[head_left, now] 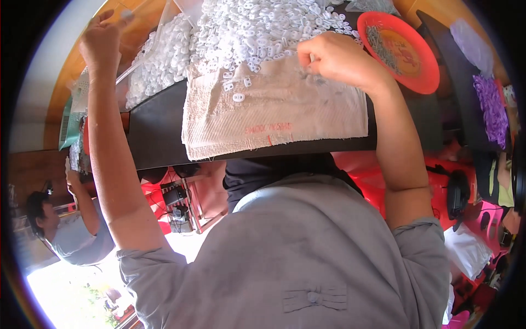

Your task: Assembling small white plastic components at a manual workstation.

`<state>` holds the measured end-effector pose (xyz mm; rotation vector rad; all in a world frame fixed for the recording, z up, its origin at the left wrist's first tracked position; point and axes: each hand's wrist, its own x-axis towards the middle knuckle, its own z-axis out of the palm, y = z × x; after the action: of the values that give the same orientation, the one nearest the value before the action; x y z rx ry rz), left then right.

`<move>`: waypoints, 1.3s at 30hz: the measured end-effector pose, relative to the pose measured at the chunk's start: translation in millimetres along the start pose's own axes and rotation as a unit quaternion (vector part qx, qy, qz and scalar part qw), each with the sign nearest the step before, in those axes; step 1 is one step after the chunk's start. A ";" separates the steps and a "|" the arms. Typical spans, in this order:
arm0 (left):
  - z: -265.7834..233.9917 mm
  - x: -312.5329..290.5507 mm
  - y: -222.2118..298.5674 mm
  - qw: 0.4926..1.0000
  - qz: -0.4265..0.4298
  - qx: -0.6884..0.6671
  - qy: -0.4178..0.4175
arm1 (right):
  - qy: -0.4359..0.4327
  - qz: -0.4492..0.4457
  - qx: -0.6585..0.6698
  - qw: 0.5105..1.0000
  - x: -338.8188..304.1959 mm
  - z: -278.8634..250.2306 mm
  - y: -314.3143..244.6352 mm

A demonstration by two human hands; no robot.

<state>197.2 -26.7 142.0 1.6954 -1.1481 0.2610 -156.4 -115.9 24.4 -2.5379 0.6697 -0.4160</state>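
Note:
My left hand [101, 48] is raised at the upper left, beyond the dark table's edge. Its fingertips are smeared by motion, and a pale blur shows beside them. My right hand [338, 61] hovers over the far right part of a beige towel [274, 112], fingers curled into a pinch; whatever they hold is hidden. Past the towel lies a big heap of small white plastic pieces [246, 30], each with holes. Several loose white pieces [238, 97] rest on the towel. Thin metal pins [378, 46] fill one side of a red plate [424, 71] by my right hand.
Left of the heap is a pile of whitish translucent pieces [159, 66]. The dark table [159, 126] has its near edge at my waist. Another person [76, 225] sits at the left. Purple strips [490, 109] and a pink chair [490, 219] are at the right.

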 end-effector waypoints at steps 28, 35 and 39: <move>108.3 -176.3 60.4 0.684 -0.345 -0.451 -0.458 | 0.030 -0.056 0.183 0.981 -3.9 -13.5 -8.8; 106.4 -181.4 62.3 0.727 -0.339 -0.453 -0.389 | 0.024 -0.001 0.178 0.984 -4.0 -14.2 -12.0; 107.5 -185.5 59.3 0.751 -0.307 -0.448 -0.376 | 0.004 0.012 0.166 0.986 -2.4 -9.7 -15.9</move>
<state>17.9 -12.4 11.1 1.1495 -0.9061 -1.3102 -156.3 -106.0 40.4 -2.2123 0.5788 -0.4869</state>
